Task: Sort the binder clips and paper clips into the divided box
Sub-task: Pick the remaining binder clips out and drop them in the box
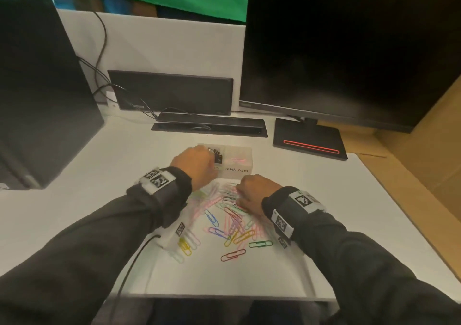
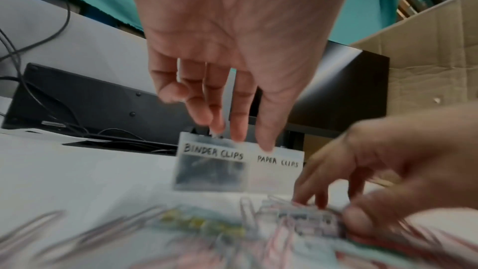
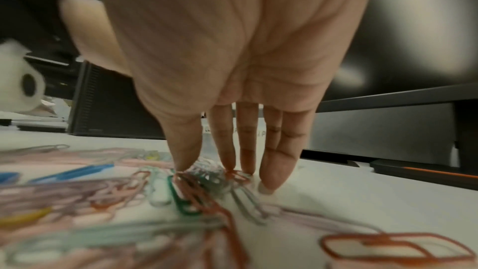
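Note:
A translucent divided box [image 1: 239, 168] [image 2: 274, 175] stands on the white desk, its halves labelled BINDER CLIPS and PAPER CLIPS. Black binder clips [image 1: 217, 156] [image 2: 209, 173] fill the left half. My left hand [image 1: 197, 165] [image 2: 240, 136] hangs over that half with its fingers pointing down, relaxed, and nothing visibly held. A pile of coloured paper clips [image 1: 232, 222] [image 3: 103, 191] lies in front of the box. My right hand [image 1: 247, 190] [image 3: 207, 168] is down on the pile's far end, thumb and fingertips gathered round a small bunch of clips [image 3: 207, 173].
A dark monitor [image 1: 349, 50] on its stand base [image 1: 309, 140] is at the back right. A black computer case [image 1: 37, 87] is at the left. A dark panel [image 1: 172, 92] and a cable tray [image 1: 209, 125] lie behind the box. Cardboard [image 1: 424, 150] borders the right side.

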`<state>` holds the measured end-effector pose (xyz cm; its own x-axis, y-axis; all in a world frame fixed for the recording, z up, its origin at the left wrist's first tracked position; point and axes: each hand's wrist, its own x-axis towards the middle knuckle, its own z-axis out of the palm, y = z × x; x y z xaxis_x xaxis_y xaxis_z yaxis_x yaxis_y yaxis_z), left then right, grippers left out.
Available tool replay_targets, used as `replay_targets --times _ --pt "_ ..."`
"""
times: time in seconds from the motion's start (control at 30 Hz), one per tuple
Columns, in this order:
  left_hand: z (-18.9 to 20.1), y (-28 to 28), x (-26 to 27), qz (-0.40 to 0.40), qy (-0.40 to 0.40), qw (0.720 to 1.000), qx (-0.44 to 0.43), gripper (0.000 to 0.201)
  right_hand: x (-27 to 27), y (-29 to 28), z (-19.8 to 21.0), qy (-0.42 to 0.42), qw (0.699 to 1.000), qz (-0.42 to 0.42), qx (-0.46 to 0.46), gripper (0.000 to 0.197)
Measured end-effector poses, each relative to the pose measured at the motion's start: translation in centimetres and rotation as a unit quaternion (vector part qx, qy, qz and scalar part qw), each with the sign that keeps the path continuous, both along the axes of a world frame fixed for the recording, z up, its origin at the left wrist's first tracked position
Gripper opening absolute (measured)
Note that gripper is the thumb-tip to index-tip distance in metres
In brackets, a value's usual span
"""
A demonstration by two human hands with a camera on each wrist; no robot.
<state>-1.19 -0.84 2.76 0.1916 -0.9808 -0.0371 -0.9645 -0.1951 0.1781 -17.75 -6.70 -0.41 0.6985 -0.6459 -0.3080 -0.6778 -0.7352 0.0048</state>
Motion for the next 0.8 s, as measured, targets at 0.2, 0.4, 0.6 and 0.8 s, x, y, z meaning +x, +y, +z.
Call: replay_targets --times 0.2,0.4,0.6,0.8 --pt "-2.5 2.8 0.1 -0.017 0.006 0.993 0.115 0.045 1.4 0.4 0.1 -0.04 0.999 -0.021 0.025 0.034" --pt "-3.6 1.5 -1.4 -0.024 0.003 0.994 0.103 0.029 2.7 0.2 -0.3 -0.071 0.996 -0.042 0.028 0.026" --pt "-3.7 1.3 -0.6 -0.004 0.028 0.996 0.088 0.021 2.1 -0.2 -0.3 -0.122 0.99 -0.067 0.024 0.022" --pt "-3.7 1.3 -0.4 -0.012 0.014 0.996 0.092 0.02 0.6 -0.5 1.0 -0.179 0.978 -0.092 0.044 0.027"
